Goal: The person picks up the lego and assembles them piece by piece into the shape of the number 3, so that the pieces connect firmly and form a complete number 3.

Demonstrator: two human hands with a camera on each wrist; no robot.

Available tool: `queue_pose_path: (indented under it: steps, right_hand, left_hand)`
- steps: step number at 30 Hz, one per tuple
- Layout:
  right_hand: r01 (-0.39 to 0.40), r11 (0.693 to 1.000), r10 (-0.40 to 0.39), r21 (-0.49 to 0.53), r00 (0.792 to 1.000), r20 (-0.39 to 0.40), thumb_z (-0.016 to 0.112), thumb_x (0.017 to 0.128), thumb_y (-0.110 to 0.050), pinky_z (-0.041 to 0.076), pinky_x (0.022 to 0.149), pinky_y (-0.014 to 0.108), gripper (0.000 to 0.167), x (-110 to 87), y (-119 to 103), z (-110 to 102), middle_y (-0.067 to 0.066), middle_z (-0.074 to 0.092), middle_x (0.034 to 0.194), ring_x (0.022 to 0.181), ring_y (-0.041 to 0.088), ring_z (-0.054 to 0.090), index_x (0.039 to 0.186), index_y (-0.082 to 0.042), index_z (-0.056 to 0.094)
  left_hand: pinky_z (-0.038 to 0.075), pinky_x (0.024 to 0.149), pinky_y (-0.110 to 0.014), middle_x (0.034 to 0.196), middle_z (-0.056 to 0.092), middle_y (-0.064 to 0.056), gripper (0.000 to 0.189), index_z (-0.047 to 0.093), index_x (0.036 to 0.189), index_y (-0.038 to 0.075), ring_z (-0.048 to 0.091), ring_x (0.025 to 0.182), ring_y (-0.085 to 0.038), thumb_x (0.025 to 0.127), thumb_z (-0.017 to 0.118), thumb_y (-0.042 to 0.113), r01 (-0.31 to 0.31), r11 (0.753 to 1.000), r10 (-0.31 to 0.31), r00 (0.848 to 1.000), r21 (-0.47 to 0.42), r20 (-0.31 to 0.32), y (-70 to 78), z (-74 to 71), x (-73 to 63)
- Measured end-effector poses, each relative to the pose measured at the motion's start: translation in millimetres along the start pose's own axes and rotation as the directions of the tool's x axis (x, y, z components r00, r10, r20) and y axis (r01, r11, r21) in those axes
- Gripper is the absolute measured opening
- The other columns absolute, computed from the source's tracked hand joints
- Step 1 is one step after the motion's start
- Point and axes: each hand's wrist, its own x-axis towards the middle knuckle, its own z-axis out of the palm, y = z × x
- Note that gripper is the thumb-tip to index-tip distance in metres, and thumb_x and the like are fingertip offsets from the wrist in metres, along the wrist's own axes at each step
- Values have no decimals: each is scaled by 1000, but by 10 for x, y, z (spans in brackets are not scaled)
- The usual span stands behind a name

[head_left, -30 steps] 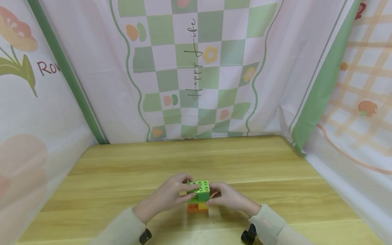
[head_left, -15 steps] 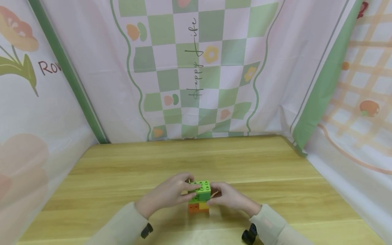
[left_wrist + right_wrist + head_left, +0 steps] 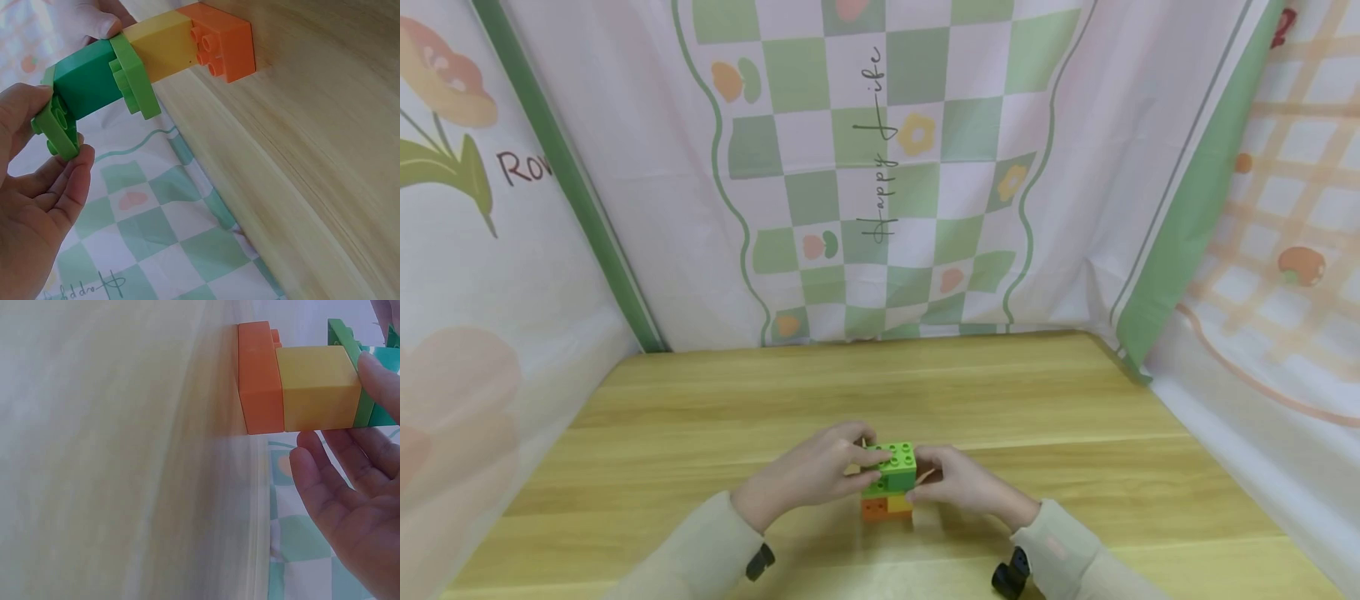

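A stack of toy building bricks stands upright on the table. An orange brick (image 3: 230, 47) forms its base, topped by a yellow brick (image 3: 317, 387). Above these come a lower light green plate (image 3: 139, 78), a teal brick (image 3: 87, 78) and an upper light green plate (image 3: 904, 455). My left hand (image 3: 820, 468) pinches the overhanging left end of the upper plate between thumb and fingers. From the right side, my right hand (image 3: 961, 483) grips the stack, its thumb at the lower plate and teal brick; its fingers are partly hidden behind the bricks.
The wooden table (image 3: 700, 400) extends around the stack. Patterned cloth (image 3: 910, 192) hangs along its back, left and right sides. Small black cameras sit on the left wrist (image 3: 760, 562) and right wrist (image 3: 1011, 573).
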Motion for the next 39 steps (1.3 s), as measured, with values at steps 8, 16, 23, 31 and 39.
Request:
queue_pose_path:
  steps: [8, 16, 23, 31, 39]
  right_hand:
    - [-19, 1000, 19, -13, 1000, -4, 69, 83, -14, 49, 80, 29, 37, 0, 5, 1, 4, 61, 103, 95, 26, 57, 116, -4, 58]
    - [1, 1000, -1, -3, 1000, -5, 68, 82, -8, 49, 79, 28, 37, -6, -18, 1, 5, 61, 104, 95, 28, 57, 116, -1, 57]
    - [10, 1000, -10, 2, 1000, 3, 68, 83, -9, 49, 80, 29, 37, -7, -10, -9, 5, 61, 104, 95, 28, 57, 117, -1, 57]
    - [-6, 1000, 6, -15, 1000, 1, 68, 83, -13, 49, 81, 29, 39, -8, -20, -12, 4, 61, 105, 96, 26, 57, 118, -1, 56]
    - [-18, 1000, 17, -7, 1000, -11, 69, 82, -10, 48, 80, 28, 37, -14, -61, -6, 5, 61, 103, 94, 27, 57, 116, -1, 57]
  left_hand:
    - [44, 70, -10, 106, 58, -8, 30, 64, 114, 9, 53, 85, -8, 86, 66, 19, 26, 998, -26, 1000, -53, 1, -15, 14, -18]
    - [49, 73, -22, 106, 57, -5, 31, 64, 116, 10, 53, 89, -9, 86, 66, 20, 49, 984, -56, 998, -172, -40, -52, 66, -59]
    - [47, 76, -19, 112, 55, -6, 38, 61, 120, 9, 53, 94, -12, 85, 67, 21, 6, 980, -29, 993, -196, -114, -82, 147, -103]
    - [48, 79, -25, 125, 49, -3, 65, 40, 139, 14, 55, 95, -15, 82, 69, 26, 104, 944, -152, 979, -312, -135, -98, 166, -193]
    - [47, 80, -29, 117, 53, -2, 73, 35, 142, 12, 54, 89, -13, 79, 72, 21, 179, 891, -247, 962, -418, -113, -157, 216, -277]
